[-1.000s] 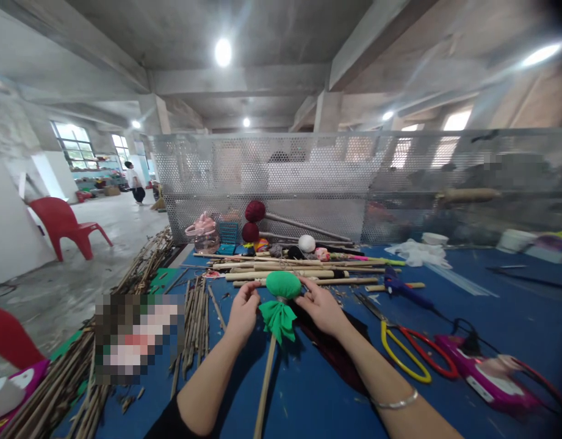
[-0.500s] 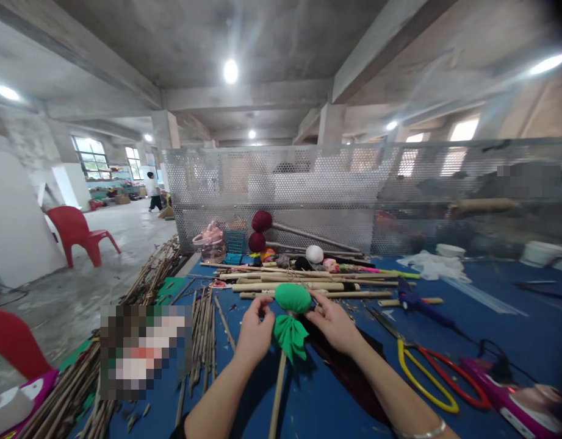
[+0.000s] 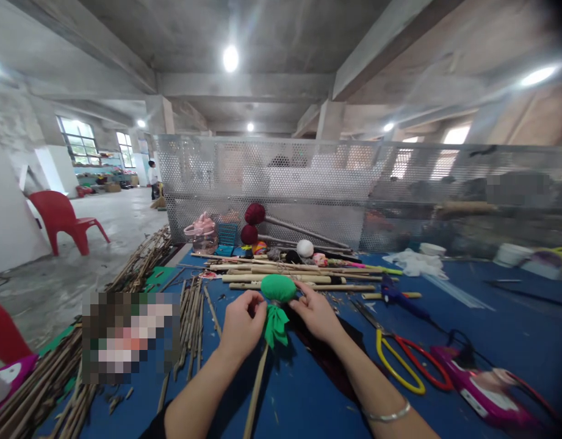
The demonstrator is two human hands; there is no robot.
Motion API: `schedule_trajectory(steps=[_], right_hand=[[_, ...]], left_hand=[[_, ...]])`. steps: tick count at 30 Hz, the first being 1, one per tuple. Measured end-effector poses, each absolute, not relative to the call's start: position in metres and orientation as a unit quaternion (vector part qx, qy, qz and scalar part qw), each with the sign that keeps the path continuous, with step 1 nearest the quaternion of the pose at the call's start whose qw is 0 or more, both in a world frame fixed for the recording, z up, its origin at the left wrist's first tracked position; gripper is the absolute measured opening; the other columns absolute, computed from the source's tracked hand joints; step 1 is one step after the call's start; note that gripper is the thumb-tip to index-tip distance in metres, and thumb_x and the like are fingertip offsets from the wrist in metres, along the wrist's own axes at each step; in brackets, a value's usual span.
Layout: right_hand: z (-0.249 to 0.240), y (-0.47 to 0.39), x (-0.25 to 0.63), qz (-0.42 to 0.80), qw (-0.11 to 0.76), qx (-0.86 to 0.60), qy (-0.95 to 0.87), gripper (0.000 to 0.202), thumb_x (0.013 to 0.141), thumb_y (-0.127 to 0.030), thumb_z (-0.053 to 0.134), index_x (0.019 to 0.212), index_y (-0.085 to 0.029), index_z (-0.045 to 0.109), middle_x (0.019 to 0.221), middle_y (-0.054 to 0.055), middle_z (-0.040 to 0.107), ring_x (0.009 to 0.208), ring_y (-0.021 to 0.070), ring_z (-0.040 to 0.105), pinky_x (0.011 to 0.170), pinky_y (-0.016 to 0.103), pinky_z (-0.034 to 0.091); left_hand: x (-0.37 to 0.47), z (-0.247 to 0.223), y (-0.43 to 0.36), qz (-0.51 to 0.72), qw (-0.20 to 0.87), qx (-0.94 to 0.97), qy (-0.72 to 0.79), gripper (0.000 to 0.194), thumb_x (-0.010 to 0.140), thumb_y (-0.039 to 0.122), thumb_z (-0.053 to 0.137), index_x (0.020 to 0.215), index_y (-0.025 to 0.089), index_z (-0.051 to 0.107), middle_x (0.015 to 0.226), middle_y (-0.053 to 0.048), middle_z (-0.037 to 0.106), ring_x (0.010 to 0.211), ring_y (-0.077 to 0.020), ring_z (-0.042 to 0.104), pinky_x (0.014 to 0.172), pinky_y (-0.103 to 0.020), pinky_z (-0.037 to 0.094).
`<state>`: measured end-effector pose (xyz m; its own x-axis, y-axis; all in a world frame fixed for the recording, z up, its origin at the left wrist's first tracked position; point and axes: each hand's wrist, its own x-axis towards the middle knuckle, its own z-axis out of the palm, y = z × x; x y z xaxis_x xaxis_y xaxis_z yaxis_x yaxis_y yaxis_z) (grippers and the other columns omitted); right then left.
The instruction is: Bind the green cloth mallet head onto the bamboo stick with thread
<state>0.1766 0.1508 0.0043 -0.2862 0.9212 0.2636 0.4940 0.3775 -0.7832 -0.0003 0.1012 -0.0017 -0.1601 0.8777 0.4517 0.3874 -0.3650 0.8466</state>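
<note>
A bright green cloth-covered ball (image 3: 278,288) sits on top of a wooden stick (image 3: 257,390). Its cloth is gathered at a neck and hangs below as a loose frill (image 3: 276,326). On the left of the neck, my left hand (image 3: 244,323) is closed in a pinch; what lies between its fingertips is too small to name. My right hand (image 3: 316,312) holds the ball's right side and neck, fingers bent against the cloth. Dark maroon fabric (image 3: 333,360) lies on the table beneath my right forearm.
Large scissors (image 3: 395,350) with yellow and red handles lie at right, near a blue glue gun (image 3: 395,296) and a purple device (image 3: 477,384). Wooden sticks (image 3: 285,279) lie behind the ball, thin twigs (image 3: 189,323) at left. A perforated metal screen (image 3: 303,201) stands behind.
The view has shifted a little, so the table's things sit further left. My fingers have moved slightly around the ball's neck. The distant person has turned or stepped slightly.
</note>
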Motion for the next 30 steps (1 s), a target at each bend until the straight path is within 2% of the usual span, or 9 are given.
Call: schedule_trajectory(steps=[3,7,14,19,21,23,25,28,30], right_hand=[[0.002,0.152,0.173,0.287,0.367,-0.472,-0.748,0.048,0.074,-0.021,0.049,0.121,-0.012,0.046,0.046,-0.008,0.034,0.044,0.0106,0.035,0.046,0.023,0.025],[-0.002,0.153,0.173,0.288,0.364,-0.470,-0.751,0.048,0.074,-0.021,0.049,0.121,-0.013,0.046,0.046,-0.008,0.035,0.044,0.0105,0.036,0.047,0.022,0.026],[-0.004,0.154,0.176,0.300,0.363,-0.464,-0.750,0.048,0.075,-0.022,0.050,0.121,-0.012,0.046,0.047,-0.008,0.035,0.044,0.0100,0.036,0.046,0.022,0.025],[-0.003,0.153,0.175,0.302,0.362,-0.463,-0.750,0.048,0.075,-0.022,0.050,0.122,-0.011,0.046,0.048,-0.008,0.035,0.045,0.0096,0.035,0.046,0.022,0.024],[-0.003,0.152,0.175,0.299,0.361,-0.463,-0.752,0.048,0.075,-0.022,0.050,0.122,-0.011,0.046,0.048,-0.008,0.034,0.045,0.0096,0.035,0.046,0.022,0.024],[-0.002,0.151,0.175,0.295,0.360,-0.464,-0.754,0.047,0.075,-0.022,0.050,0.121,-0.012,0.046,0.047,-0.008,0.034,0.044,0.0097,0.035,0.046,0.022,0.024],[-0.002,0.151,0.175,0.294,0.359,-0.464,-0.754,0.047,0.075,-0.023,0.050,0.121,-0.012,0.047,0.047,-0.008,0.034,0.044,0.0097,0.035,0.046,0.022,0.024],[-0.003,0.151,0.175,0.294,0.363,-0.463,-0.753,0.048,0.075,-0.022,0.050,0.121,-0.012,0.046,0.047,-0.008,0.035,0.044,0.0096,0.036,0.046,0.022,0.025],[-0.003,0.150,0.174,0.289,0.363,-0.466,-0.753,0.048,0.075,-0.021,0.051,0.122,-0.011,0.046,0.047,-0.008,0.035,0.044,0.0097,0.036,0.047,0.022,0.026]], left_hand=[[0.003,0.000,0.097,0.550,0.196,0.622,0.521,0.012,0.074,0.030,0.054,0.072,0.018,0.058,0.056,0.003,0.051,0.051,-0.0100,0.042,0.053,-0.021,0.030],[0.007,-0.005,0.099,0.544,0.239,0.598,0.538,0.015,0.069,0.033,0.061,0.070,0.018,0.057,0.051,0.005,0.044,0.049,-0.0092,0.039,0.050,-0.021,0.029],[0.000,-0.012,0.110,0.608,0.353,0.517,0.489,0.031,0.065,0.025,0.064,0.094,0.016,0.061,0.060,0.003,0.053,0.053,-0.0097,0.046,0.052,-0.021,0.036],[-0.004,-0.008,0.111,0.599,0.365,0.499,0.508,0.050,0.061,0.023,0.066,0.110,0.015,0.058,0.063,0.002,0.059,0.054,-0.0101,0.048,0.053,-0.021,0.036],[-0.006,-0.005,0.109,0.583,0.327,0.510,0.541,0.044,0.061,0.028,0.067,0.103,0.016,0.062,0.058,0.003,0.057,0.051,-0.0099,0.046,0.051,-0.021,0.034],[-0.008,-0.003,0.107,0.564,0.261,0.534,0.572,0.028,0.062,0.036,0.067,0.083,0.017,0.067,0.048,0.004,0.050,0.046,-0.0092,0.041,0.048,-0.021,0.029],[-0.008,-0.003,0.104,0.548,0.194,0.565,0.586,0.024,0.065,0.042,0.063,0.066,0.018,0.066,0.042,0.005,0.042,0.042,-0.0089,0.036,0.047,-0.022,0.025],[-0.005,-0.004,0.101,0.522,0.126,0.617,0.576,0.026,0.067,0.044,0.061,0.063,0.019,0.062,0.046,0.004,0.043,0.045,-0.0096,0.037,0.049,-0.023,0.024],[0.000,-0.006,0.099,0.492,0.117,0.643,0.575,0.028,0.064,0.046,0.063,0.065,0.018,0.059,0.051,0.003,0.047,0.049,-0.0100,0.038,0.050,-0.023,0.024]])
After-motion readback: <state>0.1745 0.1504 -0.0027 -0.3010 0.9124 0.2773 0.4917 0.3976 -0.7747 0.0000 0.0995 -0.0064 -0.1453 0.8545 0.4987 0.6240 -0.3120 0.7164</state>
